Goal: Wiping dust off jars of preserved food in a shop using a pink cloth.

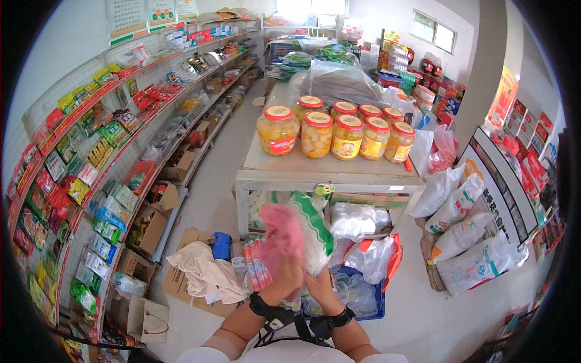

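My left hand is shut on a pink cloth, which is bunched up and slightly blurred above the fingers. Beside it, my right hand grips the lower end of a clear plastic bag with a green band; its contents look white. The cloth lies against the left side of the bag. Both are held in front of a wooden table. On the table stand several glass jars of preserved fruit with red-rimmed lids. Below my hands, a blue crate holds clear plastic bags.
Shelves of packaged goods run along the left. A beige cloth lies on flattened cardboard on the floor. White sacks lean against a board at the right. Plastic packs fill the space under the table.
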`<state>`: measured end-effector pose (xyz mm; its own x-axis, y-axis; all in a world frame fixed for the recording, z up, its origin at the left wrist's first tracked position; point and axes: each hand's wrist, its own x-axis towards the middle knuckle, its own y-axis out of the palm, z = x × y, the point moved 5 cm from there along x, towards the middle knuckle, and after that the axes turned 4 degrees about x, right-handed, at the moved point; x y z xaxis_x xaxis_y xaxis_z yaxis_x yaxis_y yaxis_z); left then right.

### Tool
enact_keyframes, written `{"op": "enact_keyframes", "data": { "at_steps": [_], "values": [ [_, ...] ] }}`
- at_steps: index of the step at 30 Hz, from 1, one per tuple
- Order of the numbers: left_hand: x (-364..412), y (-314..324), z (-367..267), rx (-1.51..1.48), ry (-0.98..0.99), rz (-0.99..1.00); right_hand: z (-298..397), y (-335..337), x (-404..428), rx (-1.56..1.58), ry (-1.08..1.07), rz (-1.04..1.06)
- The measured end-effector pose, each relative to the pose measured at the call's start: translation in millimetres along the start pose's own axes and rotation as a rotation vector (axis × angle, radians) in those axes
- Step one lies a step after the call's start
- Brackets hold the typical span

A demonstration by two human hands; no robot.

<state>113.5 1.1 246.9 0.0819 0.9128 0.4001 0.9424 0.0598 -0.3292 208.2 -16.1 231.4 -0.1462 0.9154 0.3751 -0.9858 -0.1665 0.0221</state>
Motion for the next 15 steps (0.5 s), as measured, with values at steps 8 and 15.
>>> {"op": "enact_keyframes", "data": {
  "at_steps": [8,15],
  "values": [
    [5.8,1.0,-57.0,0.106,0.339,-0.008,-11.3,-9.1,3.8,0.089,0.012,-0.015],
    [38.1,-26.1,27.4,-0.175,-0.169,-0.119,7.8,-0.3,-5.5,-0.112,0.053,0.083]
  ]
}}
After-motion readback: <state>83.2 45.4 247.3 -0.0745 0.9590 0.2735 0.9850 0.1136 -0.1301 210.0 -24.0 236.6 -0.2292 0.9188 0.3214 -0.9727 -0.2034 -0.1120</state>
